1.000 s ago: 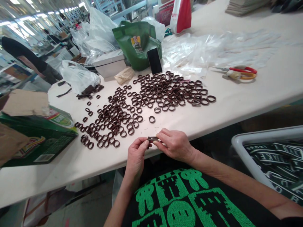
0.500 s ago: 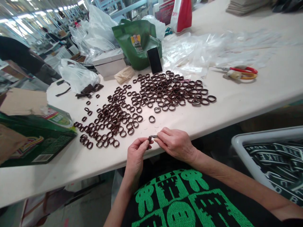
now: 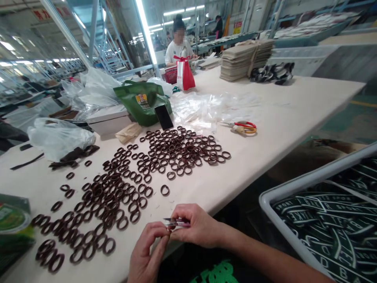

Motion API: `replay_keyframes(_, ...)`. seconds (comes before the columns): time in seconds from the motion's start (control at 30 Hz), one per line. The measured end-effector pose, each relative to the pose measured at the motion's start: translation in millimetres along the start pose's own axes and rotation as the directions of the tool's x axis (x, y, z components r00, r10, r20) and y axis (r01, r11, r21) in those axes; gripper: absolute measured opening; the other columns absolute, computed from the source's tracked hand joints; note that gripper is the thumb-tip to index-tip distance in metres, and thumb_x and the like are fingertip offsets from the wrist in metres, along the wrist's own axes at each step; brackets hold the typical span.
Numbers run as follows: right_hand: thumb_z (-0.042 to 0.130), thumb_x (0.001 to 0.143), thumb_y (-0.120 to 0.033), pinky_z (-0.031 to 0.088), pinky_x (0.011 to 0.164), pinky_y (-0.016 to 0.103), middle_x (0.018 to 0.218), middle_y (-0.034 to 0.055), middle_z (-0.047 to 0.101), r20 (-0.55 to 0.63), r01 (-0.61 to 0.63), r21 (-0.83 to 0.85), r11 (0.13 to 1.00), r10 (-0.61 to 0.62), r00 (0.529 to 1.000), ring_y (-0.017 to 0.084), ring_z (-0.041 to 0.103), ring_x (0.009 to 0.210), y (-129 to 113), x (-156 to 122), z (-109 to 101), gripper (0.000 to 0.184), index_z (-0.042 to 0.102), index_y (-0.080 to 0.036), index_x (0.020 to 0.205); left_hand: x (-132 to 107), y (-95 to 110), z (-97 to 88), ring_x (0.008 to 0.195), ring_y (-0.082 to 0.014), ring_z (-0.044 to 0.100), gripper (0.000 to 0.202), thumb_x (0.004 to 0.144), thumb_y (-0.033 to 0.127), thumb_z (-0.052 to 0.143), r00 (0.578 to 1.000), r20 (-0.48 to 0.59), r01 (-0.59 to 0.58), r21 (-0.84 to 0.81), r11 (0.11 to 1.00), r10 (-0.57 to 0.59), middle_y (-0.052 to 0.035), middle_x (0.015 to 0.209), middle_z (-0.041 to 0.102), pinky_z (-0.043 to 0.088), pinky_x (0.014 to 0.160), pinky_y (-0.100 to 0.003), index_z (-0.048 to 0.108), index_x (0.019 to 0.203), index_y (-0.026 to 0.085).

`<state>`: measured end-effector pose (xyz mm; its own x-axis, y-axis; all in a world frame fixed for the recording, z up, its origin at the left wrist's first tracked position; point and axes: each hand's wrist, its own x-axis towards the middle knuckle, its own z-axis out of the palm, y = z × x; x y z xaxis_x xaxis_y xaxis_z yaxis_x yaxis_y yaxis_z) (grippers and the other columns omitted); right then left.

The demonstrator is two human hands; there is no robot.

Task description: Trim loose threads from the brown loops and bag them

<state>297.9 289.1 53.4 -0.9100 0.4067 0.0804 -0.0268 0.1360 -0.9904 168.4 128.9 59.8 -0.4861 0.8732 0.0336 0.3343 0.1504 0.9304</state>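
Observation:
My right hand (image 3: 197, 226) is closed around small thread snips (image 3: 179, 223), whose pointed blades stick out to the left past my fingers. My left hand (image 3: 151, 247) is closed in a pinch with its fingertips against those of the right. What it pinches is almost hidden now; half a second ago a dark brown loop showed there. Many similar brown loops (image 3: 113, 192) lie spread over the pale table beyond my hands. One single loop (image 3: 165, 190) sits apart, nearest to the snips.
Red-and-yellow-handled scissors (image 3: 246, 127) lie on the table (image 3: 265, 157) near clear plastic bags (image 3: 206, 110). A phone (image 3: 163, 117) leans on a green bag (image 3: 144, 102). At right stands a bin (image 3: 266, 200) of lettered dark straps; a green box (image 3: 14, 232) is at left. A person (image 3: 178, 45) works beyond.
My view has swung up and to the right, showing the far table and a co-worker. My hands remain together; the snips now lie across my right fingers, blades pointing left.

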Motion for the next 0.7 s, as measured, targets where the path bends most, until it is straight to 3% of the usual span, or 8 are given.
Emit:
replay_keyframes(0.1, 0.077, 0.076, -0.044, 0.036, 0.058, 0.02, 0.073, -0.0026, 0.054, 0.028, 0.033, -0.066, 0.997, -0.031, 0.999, 0.01, 0.048, 0.064, 6, -2, -4, 0.031, 0.067, -0.015, 0.081, 3, -1, -3.2, 0.092, -0.0197, 0.068, 0.012, 0.09, 0.027, 0.061, 0.985, 0.055, -0.17, 0.177, 0.969, 0.163, -0.0037, 0.096, 0.069, 0.055, 0.083, -0.028, 0.072, 0.094, 0.027)
replay_keyframes(0.23, 0.079, 0.074, -0.044, 0.035, 0.057, 0.02, 0.07, -0.0038, 0.056, 0.105, -0.006, -0.088, 0.996, 0.015, 0.994, 0.01, 0.05, 0.063, 12, -4, -12, 0.031, 0.068, -0.016, 0.081, 6, -6, -1.3, 0.086, -0.0181, 0.069, 0.019, 0.091, 0.02, 0.059, 0.942, 0.156, -0.333, 0.307, 0.891, 0.298, -0.0042, 0.093, 0.07, 0.058, 0.076, -0.025, 0.07, 0.104, 0.027)
replay_keyframes(0.4, 0.081, 0.073, -0.042, 0.036, 0.06, 0.019, 0.071, -0.0044, 0.057, 0.147, -0.04, -0.099, 0.994, 0.055, 0.988, 0.01, 0.052, 0.066, 10, -2, -23, 0.029, 0.069, -0.017, 0.081, 10, -10, 4.9, 0.085, -0.0168, 0.071, 0.024, 0.09, 0.014, 0.059, 0.891, 0.136, -0.449, 0.411, 0.794, 0.433, -0.005, 0.096, 0.071, 0.058, 0.076, -0.022, 0.067, 0.109, 0.025)
replay_keyframes(0.57, 0.079, 0.076, -0.039, 0.037, 0.06, 0.019, 0.072, -0.0041, 0.058, 0.171, -0.061, -0.144, 0.988, 0.086, 0.982, 0.01, 0.051, 0.066, 6, 2, -29, 0.026, 0.069, -0.017, 0.082, 13, -12, 11.5, 0.081, -0.0159, 0.07, 0.022, 0.09, 0.015, 0.058, 0.871, 0.07, -0.458, 0.471, 0.754, 0.486, -0.0038, 0.093, 0.072, 0.057, 0.073, -0.021, 0.068, 0.107, 0.025)
replay_keyframes(0.7, 0.076, 0.079, -0.033, 0.036, 0.058, 0.019, 0.072, -0.0047, 0.057, 0.106, 0.044, -0.222, 0.974, -0.021, 0.994, 0.009, 0.051, 0.064, 8, 3, -27, 0.019, 0.065, -0.018, 0.078, 16, -8, 21.7, 0.081, -0.0177, 0.068, 0.017, 0.09, 0.023, 0.059, 0.944, -0.061, -0.274, 0.395, 0.877, 0.323, -0.003, 0.091, 0.071, 0.055, 0.074, -0.024, 0.071, 0.1, 0.029)
